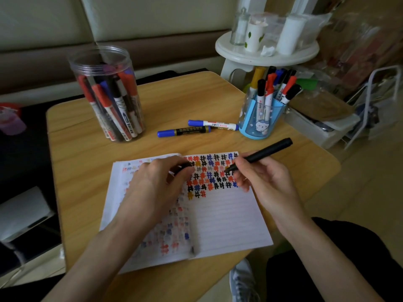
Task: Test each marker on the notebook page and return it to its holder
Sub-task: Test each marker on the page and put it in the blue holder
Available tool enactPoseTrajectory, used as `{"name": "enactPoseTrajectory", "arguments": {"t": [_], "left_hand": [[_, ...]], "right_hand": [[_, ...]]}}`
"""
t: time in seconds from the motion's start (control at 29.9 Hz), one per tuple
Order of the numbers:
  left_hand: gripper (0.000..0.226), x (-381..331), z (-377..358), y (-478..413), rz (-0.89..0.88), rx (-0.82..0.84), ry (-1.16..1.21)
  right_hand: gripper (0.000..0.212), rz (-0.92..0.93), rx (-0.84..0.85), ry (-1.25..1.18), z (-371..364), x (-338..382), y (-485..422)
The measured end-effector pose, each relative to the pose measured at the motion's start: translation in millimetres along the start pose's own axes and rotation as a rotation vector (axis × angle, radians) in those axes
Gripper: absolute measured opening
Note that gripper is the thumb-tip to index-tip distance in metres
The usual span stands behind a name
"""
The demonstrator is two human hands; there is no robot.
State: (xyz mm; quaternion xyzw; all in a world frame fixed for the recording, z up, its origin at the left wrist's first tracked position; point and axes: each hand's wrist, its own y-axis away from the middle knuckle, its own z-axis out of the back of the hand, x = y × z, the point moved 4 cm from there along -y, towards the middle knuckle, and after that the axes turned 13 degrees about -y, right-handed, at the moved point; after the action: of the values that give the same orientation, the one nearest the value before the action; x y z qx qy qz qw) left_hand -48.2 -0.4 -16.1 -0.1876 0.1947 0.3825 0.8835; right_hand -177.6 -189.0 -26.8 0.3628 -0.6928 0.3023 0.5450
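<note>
Two bare hands work over an open lined paper notebook [229, 219] that lies flat on the light wooden counter [87, 160]. The right hand [261, 184] grips a slim black marker [266, 152] between thumb and fingers, pen-fashion. The barrel slants up and away to the right, and its tip touches the right-hand page among rows of small hash marks [202, 182] in red, black, blue and orange. The left hand [157, 184] rests on the left-hand page with its fingers reaching the fold, just left of the marker's tip. Those fingers curl around a small black piece [183, 167] held against the paper; what that piece is cannot be told. The hands are near each other but apart, with the marked rows between them.

Beyond the notebook, two blue-capped markers lie on the counter almost end to end. A black-and-gold-barrelled marker [185, 131] is the nearer, and a white-barrelled marker [214, 124] ends just beside a blue plastic pen cup [255, 125]. That cup stands upright at the far right, packed with red-, black- and blue-capped markers. A tall clear plastic jar [104, 68] stands at the far left, open-topped, with more markers leaning inside. A round white stand [266, 54] sits behind the counter's far right corner.
</note>
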Motion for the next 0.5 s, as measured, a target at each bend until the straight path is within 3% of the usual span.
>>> {"name": "enactPoseTrajectory", "arguments": {"t": [0.27,0.5], "left_hand": [[0.030,4,-6,0,-0.027,0.083,-0.028],[0.028,3,-7,1,-0.034,0.072,-0.029]], "right_hand": [[0.016,0.046,0.135,0.156,-13,-9,6],[0.008,0.069,0.103,0.217,-19,-25,7]]}}
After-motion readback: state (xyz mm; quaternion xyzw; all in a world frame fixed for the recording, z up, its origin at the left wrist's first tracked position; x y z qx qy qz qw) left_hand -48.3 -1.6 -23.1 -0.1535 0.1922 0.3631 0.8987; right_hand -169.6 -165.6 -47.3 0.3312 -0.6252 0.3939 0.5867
